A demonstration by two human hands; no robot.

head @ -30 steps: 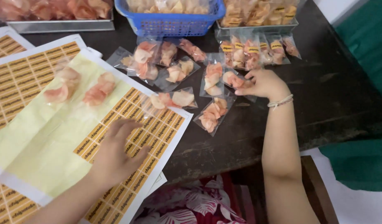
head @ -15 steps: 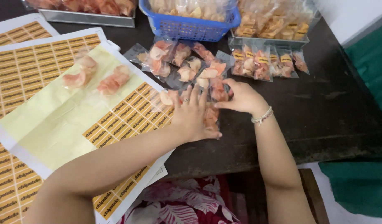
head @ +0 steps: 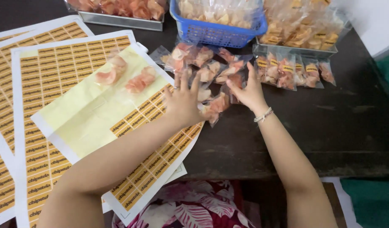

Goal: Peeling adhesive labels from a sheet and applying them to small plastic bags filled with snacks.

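Clear snack packets [head: 211, 74], orange-pink crisps inside, lie under the flat-spread left hand [head: 184, 101] and right hand [head: 247, 90].

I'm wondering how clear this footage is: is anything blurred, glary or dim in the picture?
Head view: soft, even daylight, no hard shadows; the clear plastic snack packets give small glints; the left hand and right hand look slightly smeared; the yellow label sheets are sharp; the dark wooden table is dim at its edge.

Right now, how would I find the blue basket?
Look along the far edge of the dark wooden table. The blue plastic mesh basket sits there between two shiny metal trays, filled with clear snack packets. It alone is blue and has holes.
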